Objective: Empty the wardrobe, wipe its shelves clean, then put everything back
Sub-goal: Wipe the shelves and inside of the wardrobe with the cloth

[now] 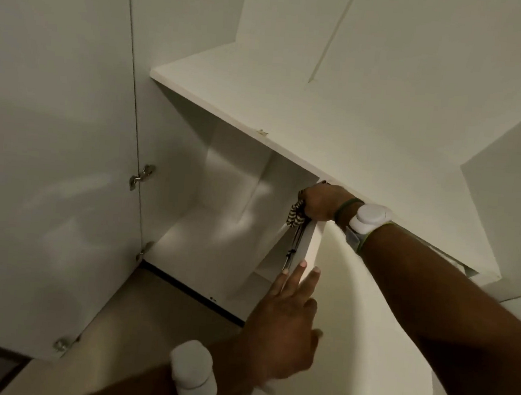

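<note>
Looking down through the head camera, I am seeing into the white laminate wardrobe [173, 170], where the right hand [318, 202] is reaching in under the front edge of the wide white shelf board [323, 114] and gripping a brown-and-cream striped cloth [295, 214] with curled fingers. The cloth is bunching out of the fist and hanging against the top corner of a white upright panel [367, 332]; whether this panel is a door or a divider I cannot tell. The left hand [285, 328] is lying lower on the same panel, open, its straight fingers [298, 273] touching the panel's narrow front edge and holding nothing. The cloth, the task's wiping thing, is sitting just above those fingertips and apart from them. To the left of the panel the lower compartment's white floor board [203, 255] is showing, and further left a white wardrobe door [49, 179] is standing open on its metal hinge [141, 177]. Each wrist is wearing a white round device: the right wrist's [370, 218] is sitting beside a thin green band [348, 205], the left wrist's [193, 371] near the bottom edge, above the pale beige floor [147, 319].
</note>
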The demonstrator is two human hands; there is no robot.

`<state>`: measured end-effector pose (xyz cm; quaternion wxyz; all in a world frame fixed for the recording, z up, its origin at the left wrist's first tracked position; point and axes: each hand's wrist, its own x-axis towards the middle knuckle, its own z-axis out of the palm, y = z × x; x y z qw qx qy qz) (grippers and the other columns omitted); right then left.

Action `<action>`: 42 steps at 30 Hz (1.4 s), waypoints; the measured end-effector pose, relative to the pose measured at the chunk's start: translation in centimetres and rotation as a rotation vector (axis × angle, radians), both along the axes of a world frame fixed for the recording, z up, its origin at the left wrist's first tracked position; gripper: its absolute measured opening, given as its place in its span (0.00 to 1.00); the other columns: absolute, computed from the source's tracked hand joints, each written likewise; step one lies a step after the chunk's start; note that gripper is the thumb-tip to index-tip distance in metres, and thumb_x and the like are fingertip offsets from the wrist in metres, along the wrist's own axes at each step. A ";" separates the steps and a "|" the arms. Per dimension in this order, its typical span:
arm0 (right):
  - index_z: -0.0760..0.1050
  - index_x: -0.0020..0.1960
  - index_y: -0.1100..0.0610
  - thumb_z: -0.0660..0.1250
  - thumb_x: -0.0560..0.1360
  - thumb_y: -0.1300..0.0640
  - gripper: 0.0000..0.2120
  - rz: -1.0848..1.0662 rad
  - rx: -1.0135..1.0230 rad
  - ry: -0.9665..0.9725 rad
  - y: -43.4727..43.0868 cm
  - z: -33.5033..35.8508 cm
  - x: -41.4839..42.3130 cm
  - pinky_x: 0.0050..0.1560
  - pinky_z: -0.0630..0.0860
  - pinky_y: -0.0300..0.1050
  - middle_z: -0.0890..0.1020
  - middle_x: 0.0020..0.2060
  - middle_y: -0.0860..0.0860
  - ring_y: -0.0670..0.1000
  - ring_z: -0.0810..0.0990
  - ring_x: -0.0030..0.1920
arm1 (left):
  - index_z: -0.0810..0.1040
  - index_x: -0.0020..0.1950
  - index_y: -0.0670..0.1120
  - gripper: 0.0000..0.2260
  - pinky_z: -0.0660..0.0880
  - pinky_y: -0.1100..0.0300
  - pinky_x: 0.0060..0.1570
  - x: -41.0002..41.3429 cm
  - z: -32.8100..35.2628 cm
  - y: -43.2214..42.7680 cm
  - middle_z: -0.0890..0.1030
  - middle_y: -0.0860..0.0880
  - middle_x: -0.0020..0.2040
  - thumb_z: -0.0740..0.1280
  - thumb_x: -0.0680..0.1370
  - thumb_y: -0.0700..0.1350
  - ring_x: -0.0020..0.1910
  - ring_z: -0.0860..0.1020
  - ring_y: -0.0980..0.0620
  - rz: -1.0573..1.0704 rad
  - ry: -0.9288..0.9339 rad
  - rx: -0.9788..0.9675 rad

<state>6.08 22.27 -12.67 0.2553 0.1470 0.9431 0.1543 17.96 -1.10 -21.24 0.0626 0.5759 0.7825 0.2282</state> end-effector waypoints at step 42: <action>0.79 0.59 0.56 0.60 0.82 0.51 0.13 0.130 -0.467 -0.093 -20.2 0.8 17.5 0.49 0.75 0.41 0.81 0.49 0.49 0.49 0.78 0.48 | 0.77 0.61 0.41 0.13 0.79 0.53 0.57 3.8 -8.0 -7.0 0.82 0.42 0.51 0.56 0.86 0.46 0.40 0.79 0.55 0.426 -1.725 0.214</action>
